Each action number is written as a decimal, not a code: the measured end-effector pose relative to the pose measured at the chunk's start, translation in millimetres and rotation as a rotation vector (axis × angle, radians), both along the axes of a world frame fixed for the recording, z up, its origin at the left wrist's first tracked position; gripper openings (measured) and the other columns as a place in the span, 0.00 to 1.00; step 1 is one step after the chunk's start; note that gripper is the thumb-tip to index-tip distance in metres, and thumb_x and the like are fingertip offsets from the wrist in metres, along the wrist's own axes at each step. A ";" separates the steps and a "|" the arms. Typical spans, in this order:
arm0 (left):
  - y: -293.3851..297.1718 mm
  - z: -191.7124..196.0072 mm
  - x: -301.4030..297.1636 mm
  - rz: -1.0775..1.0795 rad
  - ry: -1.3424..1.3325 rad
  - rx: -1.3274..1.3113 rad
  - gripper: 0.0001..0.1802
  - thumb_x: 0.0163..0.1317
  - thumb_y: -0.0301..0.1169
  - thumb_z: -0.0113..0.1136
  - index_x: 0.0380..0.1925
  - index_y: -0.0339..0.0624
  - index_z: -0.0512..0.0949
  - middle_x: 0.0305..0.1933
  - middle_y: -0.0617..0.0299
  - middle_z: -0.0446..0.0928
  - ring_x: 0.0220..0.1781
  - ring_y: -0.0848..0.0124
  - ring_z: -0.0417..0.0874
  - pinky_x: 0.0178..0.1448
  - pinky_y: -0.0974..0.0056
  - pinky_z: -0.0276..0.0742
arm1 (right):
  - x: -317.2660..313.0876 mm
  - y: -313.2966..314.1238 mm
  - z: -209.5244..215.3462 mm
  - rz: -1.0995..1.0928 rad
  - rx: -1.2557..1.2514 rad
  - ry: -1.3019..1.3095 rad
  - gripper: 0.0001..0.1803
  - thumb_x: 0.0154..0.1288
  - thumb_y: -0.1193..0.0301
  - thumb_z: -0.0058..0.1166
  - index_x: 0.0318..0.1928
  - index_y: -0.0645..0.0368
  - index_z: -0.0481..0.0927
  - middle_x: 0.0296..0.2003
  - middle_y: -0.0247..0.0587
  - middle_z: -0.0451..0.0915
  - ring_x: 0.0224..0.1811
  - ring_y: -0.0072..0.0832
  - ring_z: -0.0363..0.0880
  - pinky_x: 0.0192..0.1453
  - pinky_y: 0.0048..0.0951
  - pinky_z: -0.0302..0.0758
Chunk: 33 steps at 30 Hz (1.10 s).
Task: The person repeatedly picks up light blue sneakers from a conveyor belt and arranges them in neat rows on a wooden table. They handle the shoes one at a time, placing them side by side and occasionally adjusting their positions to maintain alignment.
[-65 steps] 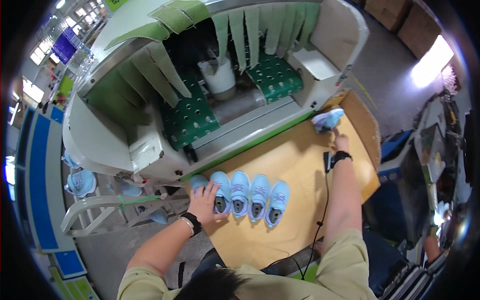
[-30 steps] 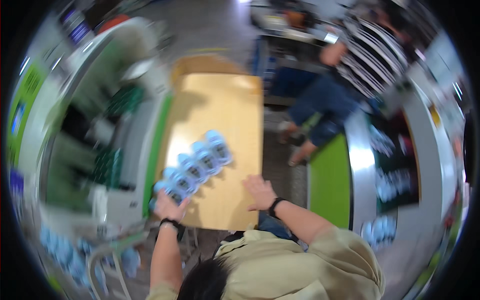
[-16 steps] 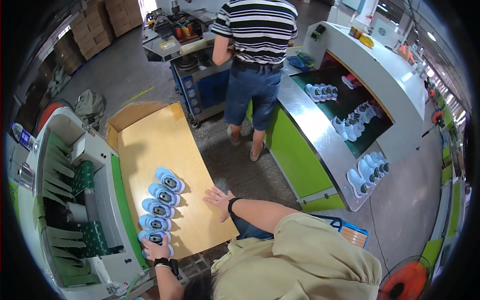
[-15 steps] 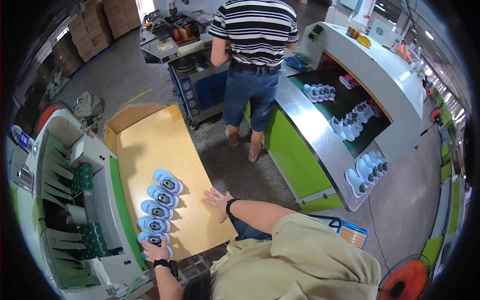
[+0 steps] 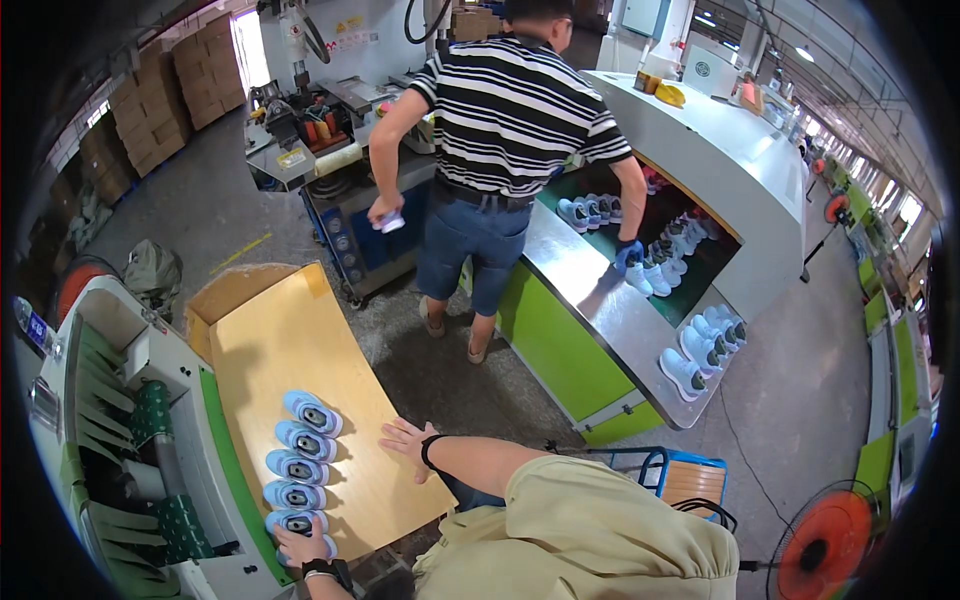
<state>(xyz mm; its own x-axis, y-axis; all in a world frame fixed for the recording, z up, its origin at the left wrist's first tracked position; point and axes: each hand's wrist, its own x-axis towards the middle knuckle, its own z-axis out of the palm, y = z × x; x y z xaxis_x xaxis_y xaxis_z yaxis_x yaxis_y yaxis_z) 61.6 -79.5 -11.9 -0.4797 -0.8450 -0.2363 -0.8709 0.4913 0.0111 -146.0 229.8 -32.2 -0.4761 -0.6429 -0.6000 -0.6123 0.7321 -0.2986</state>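
A slanting row of several light blue shoes [image 5: 303, 467] with dark openings lies on the pale wooden table [image 5: 280, 345]. At the near end of this row my left hand [image 5: 302, 545] grips a shoe [image 5: 331, 546], most of which the hand hides. My right hand [image 5: 408, 442] rests on the table's right edge, fingers spread and nothing in it. A watch is on my left wrist and a dark band on my right.
Left of the table stands a machine [image 5: 185, 480] with green rollers and hanging strips. Ahead, a co-worker [image 5: 500, 130] in a striped shirt reaches a gloved hand toward shoes on a dark green belt. More shoes [image 5: 684, 372] stand on the metal ledge. Lower right are a fan [image 5: 826, 545] and a stool [image 5: 692, 483].
The view has shifted, so the table sits lower in the picture. The co-worker has stretched the right arm to the belt shoes, and a small light-coloured thing shows in the left hand.
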 end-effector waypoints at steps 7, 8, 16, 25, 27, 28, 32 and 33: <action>4.0 6.5 0.1 0.005 0.023 0.013 0.63 0.53 0.66 0.68 0.80 0.49 0.47 0.82 0.58 0.56 0.78 0.50 0.61 0.70 0.32 0.63 | -1.9 0.4 -0.4 -0.001 0.014 -0.034 0.76 0.45 0.49 0.80 0.82 0.31 0.32 0.83 0.27 0.22 0.85 0.39 0.18 0.75 0.78 0.54; 4.3 7.7 0.2 0.006 0.022 0.017 0.63 0.53 0.66 0.68 0.80 0.49 0.46 0.82 0.58 0.56 0.78 0.50 0.61 0.70 0.31 0.63 | -1.6 -0.2 0.4 -0.004 0.016 -0.031 0.76 0.45 0.49 0.80 0.82 0.31 0.32 0.83 0.26 0.22 0.85 0.39 0.18 0.75 0.78 0.53; 3.8 8.0 1.1 0.015 0.029 0.019 0.63 0.54 0.65 0.69 0.80 0.49 0.46 0.82 0.58 0.55 0.78 0.49 0.61 0.70 0.31 0.64 | -0.5 0.8 7.5 0.003 0.021 -0.033 0.76 0.45 0.49 0.80 0.82 0.31 0.31 0.83 0.27 0.21 0.85 0.39 0.18 0.75 0.78 0.54; 4.5 6.2 1.4 0.000 0.044 0.040 0.64 0.53 0.64 0.69 0.80 0.47 0.46 0.82 0.57 0.55 0.77 0.48 0.62 0.70 0.31 0.63 | -3.1 2.9 -6.0 0.021 0.025 -0.007 0.76 0.45 0.45 0.79 0.82 0.30 0.31 0.83 0.27 0.21 0.85 0.40 0.20 0.74 0.79 0.54; 2.2 6.2 4.5 -0.005 0.060 0.024 0.65 0.51 0.65 0.70 0.80 0.47 0.47 0.81 0.55 0.56 0.76 0.49 0.63 0.69 0.32 0.64 | -2.9 -0.8 -4.8 0.030 0.024 -0.004 0.77 0.43 0.42 0.78 0.82 0.31 0.31 0.83 0.28 0.22 0.85 0.42 0.20 0.73 0.81 0.54; 2.6 5.3 4.9 -0.007 0.070 0.017 0.65 0.50 0.66 0.70 0.79 0.47 0.48 0.81 0.54 0.56 0.75 0.49 0.64 0.68 0.32 0.64 | -6.5 -3.3 -6.0 0.046 0.043 0.015 0.78 0.42 0.41 0.78 0.82 0.31 0.31 0.83 0.28 0.21 0.85 0.43 0.20 0.73 0.82 0.53; 1.3 5.3 5.1 -0.008 0.036 0.010 0.65 0.51 0.69 0.68 0.79 0.47 0.48 0.81 0.52 0.57 0.77 0.49 0.62 0.71 0.32 0.62 | -12.1 -10.6 -65.1 0.067 -0.014 0.064 0.83 0.32 0.31 0.75 0.83 0.33 0.33 0.83 0.32 0.21 0.85 0.49 0.20 0.69 0.88 0.50; 1.8 8.3 2.4 -0.002 0.010 0.018 0.66 0.51 0.70 0.67 0.79 0.47 0.48 0.80 0.52 0.57 0.77 0.49 0.62 0.71 0.32 0.62 | -13.0 -17.2 -78.4 0.081 0.018 0.086 0.83 0.31 0.30 0.74 0.83 0.34 0.35 0.83 0.34 0.22 0.85 0.49 0.20 0.68 0.90 0.48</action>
